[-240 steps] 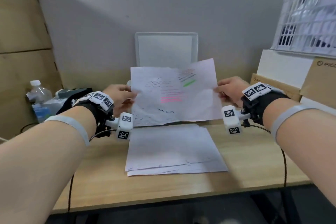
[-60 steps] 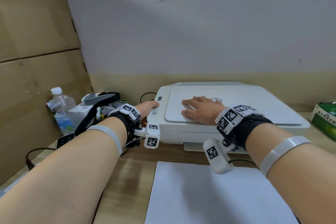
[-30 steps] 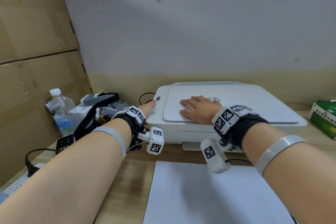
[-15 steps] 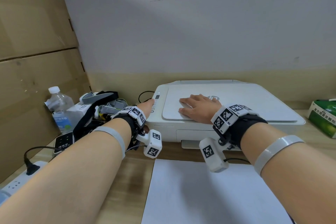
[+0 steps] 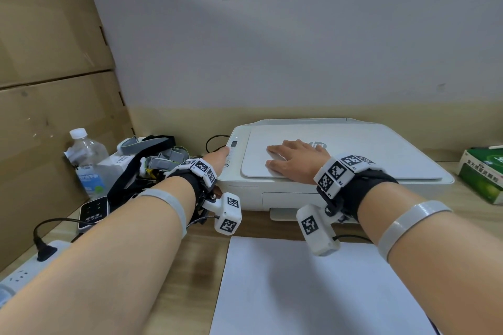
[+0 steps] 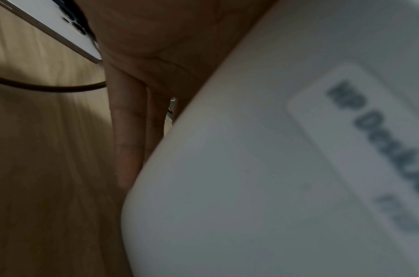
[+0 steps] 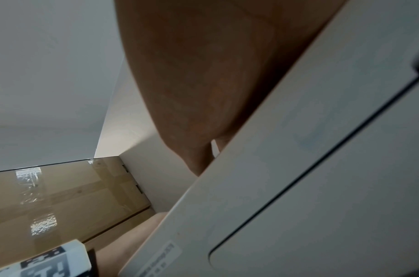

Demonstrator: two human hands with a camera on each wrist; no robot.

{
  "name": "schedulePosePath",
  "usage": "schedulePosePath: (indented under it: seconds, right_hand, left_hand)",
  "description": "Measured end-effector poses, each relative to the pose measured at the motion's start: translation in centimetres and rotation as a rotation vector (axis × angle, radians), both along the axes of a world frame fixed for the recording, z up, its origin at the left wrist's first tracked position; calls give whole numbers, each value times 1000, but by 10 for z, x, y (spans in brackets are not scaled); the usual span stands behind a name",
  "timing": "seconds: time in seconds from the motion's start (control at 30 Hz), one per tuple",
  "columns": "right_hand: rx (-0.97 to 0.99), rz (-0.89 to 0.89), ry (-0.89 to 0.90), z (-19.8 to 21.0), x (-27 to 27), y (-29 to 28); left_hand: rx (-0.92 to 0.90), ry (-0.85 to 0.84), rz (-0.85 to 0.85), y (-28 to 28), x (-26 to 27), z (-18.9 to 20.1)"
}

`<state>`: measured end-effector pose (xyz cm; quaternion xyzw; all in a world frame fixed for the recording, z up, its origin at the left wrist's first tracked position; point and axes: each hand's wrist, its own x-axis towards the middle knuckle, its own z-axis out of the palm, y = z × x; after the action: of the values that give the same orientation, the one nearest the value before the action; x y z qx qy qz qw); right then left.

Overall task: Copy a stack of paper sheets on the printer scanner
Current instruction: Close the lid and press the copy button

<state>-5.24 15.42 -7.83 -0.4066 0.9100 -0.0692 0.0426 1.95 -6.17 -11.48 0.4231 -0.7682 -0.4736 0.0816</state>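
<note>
The white printer (image 5: 353,149) stands at the back of the wooden desk with its scanner lid (image 5: 367,144) down. My right hand (image 5: 294,160) lies flat on the lid's left part, fingers straight. My left hand (image 5: 219,158) reaches to the control panel (image 5: 233,149) on the printer's left edge, one fingertip touching it. In the left wrist view the other fingers (image 6: 128,131) hang straight beside the printer's side (image 6: 251,168). The right wrist view has my palm (image 7: 192,75) on the printer body (image 7: 298,168). A stack of white paper sheets (image 5: 299,294) lies on the desk in front.
Left of the printer are a water bottle (image 5: 85,160), a tangle of straps and small devices (image 5: 152,163), a small black device (image 5: 94,212) and a power strip (image 5: 24,272). Cardboard boxes (image 5: 54,62) wall the left side. A green box (image 5: 484,171) sits at the right.
Eight seconds ago both hands held a marked sheet before the raised lid. Now the lid is down, my right hand lies on it and my left touches the panel. The last second shows almost no movement.
</note>
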Motion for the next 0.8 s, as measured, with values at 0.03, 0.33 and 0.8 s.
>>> schedulePosePath:
  seconds: [0.03,0.33,0.8]
  right_hand:
    - [1,0,-1,0,0,0]
    - [-35,-62,-32,5,0,13]
    - [-82,-586,-124,23,-54,151]
  left_hand:
    - [-20,-21,-7,1,1,1]
    - [-325,-79,-37,25,12,23]
    - [-486,0,-143,96,2,51]
